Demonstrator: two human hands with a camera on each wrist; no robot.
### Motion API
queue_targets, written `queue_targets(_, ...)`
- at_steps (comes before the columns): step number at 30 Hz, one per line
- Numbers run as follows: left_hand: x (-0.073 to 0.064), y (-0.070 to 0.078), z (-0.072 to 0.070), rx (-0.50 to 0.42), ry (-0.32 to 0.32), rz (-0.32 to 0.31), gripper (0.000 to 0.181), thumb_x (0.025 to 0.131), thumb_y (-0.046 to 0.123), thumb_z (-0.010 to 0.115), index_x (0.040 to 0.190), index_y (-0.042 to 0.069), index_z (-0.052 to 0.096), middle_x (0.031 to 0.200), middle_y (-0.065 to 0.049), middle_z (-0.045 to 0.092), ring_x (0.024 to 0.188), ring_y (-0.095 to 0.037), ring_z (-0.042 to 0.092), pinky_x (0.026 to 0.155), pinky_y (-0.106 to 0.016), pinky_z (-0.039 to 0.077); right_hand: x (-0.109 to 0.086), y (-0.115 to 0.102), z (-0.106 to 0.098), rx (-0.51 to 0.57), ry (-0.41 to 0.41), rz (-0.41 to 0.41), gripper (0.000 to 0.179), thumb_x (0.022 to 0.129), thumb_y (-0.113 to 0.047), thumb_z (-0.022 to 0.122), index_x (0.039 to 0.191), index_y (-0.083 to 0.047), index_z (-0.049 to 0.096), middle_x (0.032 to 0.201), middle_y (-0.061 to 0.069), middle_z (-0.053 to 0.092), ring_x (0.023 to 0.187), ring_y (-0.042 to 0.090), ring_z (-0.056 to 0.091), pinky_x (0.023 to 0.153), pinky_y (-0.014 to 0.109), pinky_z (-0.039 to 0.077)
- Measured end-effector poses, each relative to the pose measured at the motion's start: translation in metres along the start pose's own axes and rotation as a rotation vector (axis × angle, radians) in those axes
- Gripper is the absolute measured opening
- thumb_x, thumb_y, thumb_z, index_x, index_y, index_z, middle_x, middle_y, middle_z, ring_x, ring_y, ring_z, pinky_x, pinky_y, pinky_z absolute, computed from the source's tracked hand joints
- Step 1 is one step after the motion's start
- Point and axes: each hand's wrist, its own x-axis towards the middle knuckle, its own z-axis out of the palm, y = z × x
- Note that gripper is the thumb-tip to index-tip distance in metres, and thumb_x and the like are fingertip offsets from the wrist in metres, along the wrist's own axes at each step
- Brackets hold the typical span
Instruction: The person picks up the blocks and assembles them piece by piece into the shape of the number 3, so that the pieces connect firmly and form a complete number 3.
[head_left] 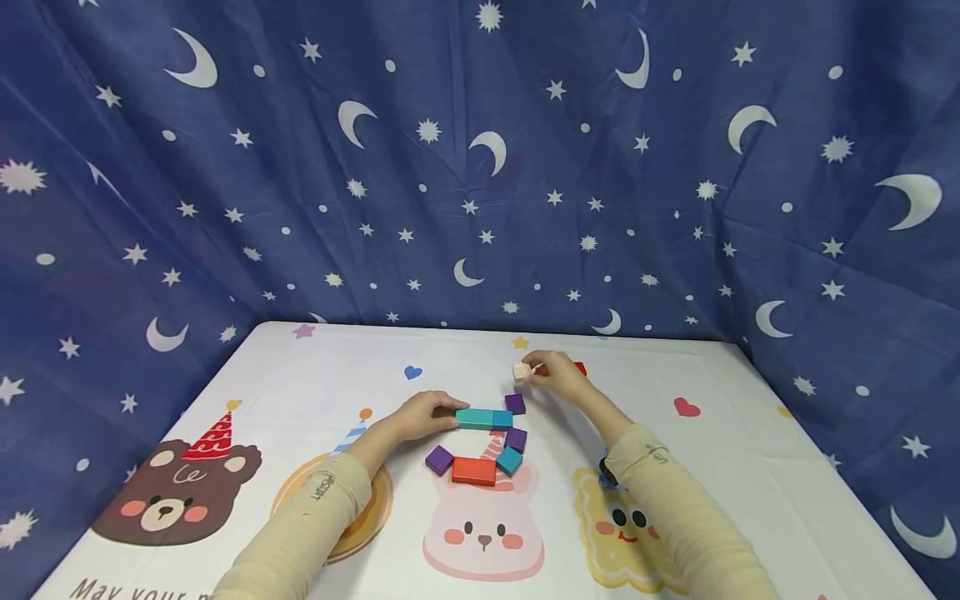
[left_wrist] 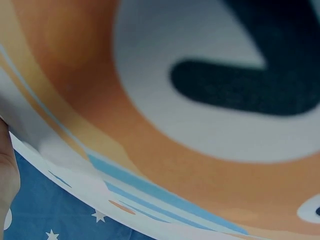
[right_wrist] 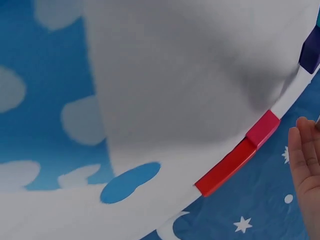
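Note:
My left hand (head_left: 429, 415) is at the left end of a long teal block (head_left: 475, 419), thumb and finger on either side of it. A blue block (head_left: 502, 421) adjoins the teal one's right end. Above the table, my right hand (head_left: 558, 373) pinches a pale cube (head_left: 521, 372) between its fingertips. Just below that cube lies a purple block (head_left: 514, 404). Behind the right hand shows part of a red block (head_left: 581, 367). In the right wrist view this long red block (right_wrist: 227, 167) touches a pink block (right_wrist: 264, 128); the hand (right_wrist: 307, 170) is partly cut off.
Nearer me, a curved row holds another purple block (head_left: 516, 439), a teal block (head_left: 509, 461), a red block (head_left: 473, 472) and a purple block (head_left: 439, 460). The white tablecloth (head_left: 360, 354) has printed cartoons. A blue starry curtain (head_left: 450, 167) hangs behind.

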Motion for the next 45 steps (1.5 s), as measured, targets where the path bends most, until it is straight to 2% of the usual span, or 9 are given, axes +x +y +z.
queue_targets(9,-0.001,0.0,-0.001,0.007,-0.002,0.007,0.032,0.09,0.016,0.063,0.12,0.005,0.064,0.111,-0.012,0.066,0.103,-0.024,0.06,0.092,-0.038,0.048,0.01,-0.003,0.012,-0.076,-0.078,0.047,0.029,0.085,-0.01,0.068,0.111,0.003,0.064,0.105,0.017,0.068,0.088,0.024,0.065,0.083,0.035,0.054)
queue_targets(15,-0.001,0.0,-0.001,0.009,0.0,0.016,0.032,0.09,0.016,0.063,0.12,0.005,0.064,0.109,-0.012,0.067,0.101,-0.023,0.06,0.092,-0.036,0.048,0.012,-0.003,0.014,-0.081,-0.118,0.021,0.027,0.086,-0.007,0.067,0.11,0.005,0.064,0.104,0.018,0.068,0.092,0.026,0.065,0.084,0.035,0.054)
queue_targets(21,-0.002,0.001,-0.001,0.019,-0.003,0.042,0.032,0.09,0.014,0.062,0.119,0.003,0.064,0.108,-0.013,0.067,0.1,-0.023,0.061,0.088,-0.031,0.049,0.013,-0.002,0.016,-0.127,-0.133,-0.022,0.027,0.085,-0.006,0.067,0.11,0.006,0.065,0.104,0.018,0.069,0.094,0.027,0.065,0.084,0.035,0.054)
queue_targets(31,-0.002,0.002,-0.002,0.011,-0.001,0.023,0.032,0.09,0.014,0.062,0.12,0.004,0.064,0.11,-0.013,0.067,0.101,-0.024,0.06,0.09,-0.034,0.049,0.02,0.0,0.02,-0.174,-0.136,0.005,0.027,0.084,-0.009,0.069,0.108,0.003,0.067,0.103,0.016,0.07,0.093,0.026,0.063,0.087,0.037,0.053)
queue_targets(39,0.001,0.0,-0.001,0.02,-0.008,0.009,0.032,0.09,0.015,0.062,0.12,0.005,0.064,0.106,-0.011,0.067,0.091,-0.015,0.056,0.084,-0.028,0.047,0.021,0.002,0.021,-0.206,-0.141,-0.012,0.028,0.085,-0.009,0.068,0.11,0.003,0.067,0.104,0.017,0.07,0.095,0.027,0.064,0.088,0.037,0.052)
queue_targets(45,-0.001,0.0,-0.001,0.026,-0.007,0.013,0.032,0.09,0.015,0.062,0.12,0.005,0.064,0.108,-0.012,0.067,0.096,-0.019,0.058,0.089,-0.032,0.048,0.019,-0.001,0.022,-0.234,-0.155,-0.013,0.027,0.084,-0.005,0.068,0.11,0.001,0.068,0.104,0.015,0.07,0.096,0.027,0.064,0.09,0.038,0.051)
